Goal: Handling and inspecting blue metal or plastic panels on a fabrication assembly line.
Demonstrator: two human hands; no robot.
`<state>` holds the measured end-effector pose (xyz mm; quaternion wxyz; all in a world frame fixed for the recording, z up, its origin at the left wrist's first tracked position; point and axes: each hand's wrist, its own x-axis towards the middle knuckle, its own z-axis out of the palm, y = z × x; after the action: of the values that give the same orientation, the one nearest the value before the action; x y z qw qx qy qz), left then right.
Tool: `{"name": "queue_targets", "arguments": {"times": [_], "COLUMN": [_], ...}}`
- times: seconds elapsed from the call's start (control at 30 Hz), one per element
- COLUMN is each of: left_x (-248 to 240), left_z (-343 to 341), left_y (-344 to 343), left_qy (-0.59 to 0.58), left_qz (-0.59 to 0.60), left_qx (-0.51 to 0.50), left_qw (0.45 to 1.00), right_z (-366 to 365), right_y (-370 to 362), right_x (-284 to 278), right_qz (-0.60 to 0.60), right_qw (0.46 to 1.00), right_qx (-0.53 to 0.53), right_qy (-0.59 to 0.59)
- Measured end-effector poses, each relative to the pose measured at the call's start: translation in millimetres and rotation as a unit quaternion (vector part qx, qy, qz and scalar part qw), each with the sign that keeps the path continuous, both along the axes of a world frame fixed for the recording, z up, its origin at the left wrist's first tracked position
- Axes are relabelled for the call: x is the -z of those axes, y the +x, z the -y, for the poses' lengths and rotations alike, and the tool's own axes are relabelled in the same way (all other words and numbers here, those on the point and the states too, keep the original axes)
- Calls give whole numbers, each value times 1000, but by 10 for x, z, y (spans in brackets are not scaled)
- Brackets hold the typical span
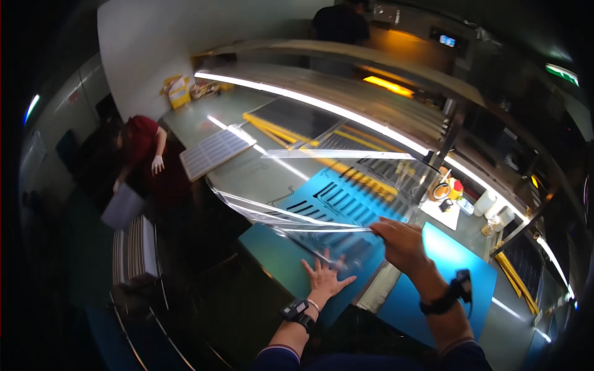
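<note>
Dim overall, white tube light point(334, 107), glare on clear film point(331, 238), dark fisheye edges

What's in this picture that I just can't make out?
Head view, right hand: its palm is hidden by its own back, above the clear sheet.
Head view, person at the back: partly cut off by the upper edge.
Head view, co-worker in red: legs lost in darkness.
Head view, white bottles: details too small.

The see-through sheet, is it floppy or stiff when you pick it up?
The see-through sheet is probably floppy, because its shiny edge curves. It looks thin and clear, so it's likely light for its size. Its glossy shine suggests it might be slippery, though the right hand grips its edge.
</note>
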<state>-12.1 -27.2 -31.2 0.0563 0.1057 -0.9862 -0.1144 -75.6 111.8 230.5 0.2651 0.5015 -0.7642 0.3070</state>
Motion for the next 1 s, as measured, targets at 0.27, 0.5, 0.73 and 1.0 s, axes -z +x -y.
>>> {"name": "queue_targets", "arguments": {"times": [0.27,0.5,0.73,1.0], "left_x": [492,-672,-525,-527], "left_z": [63,203,724,730], "left_y": [701,1756,1904,1856], "left_qy": [56,889,889,828], "left_qz": [-119,207,139,36], "left_qx": [255,54,-196,-272], "left_qw": [958,405,390,489], "right_z": [-359,-515,-359,-754], "right_y": [739,1078,1169,1405], "right_x": [858,1980,2225,2208], "right_qz": [17,104,108,350], "right_qw": [988,985,978,921], "right_qx": [-50,-44,-93,173], "right_qy": [146,131,150,-13]}}
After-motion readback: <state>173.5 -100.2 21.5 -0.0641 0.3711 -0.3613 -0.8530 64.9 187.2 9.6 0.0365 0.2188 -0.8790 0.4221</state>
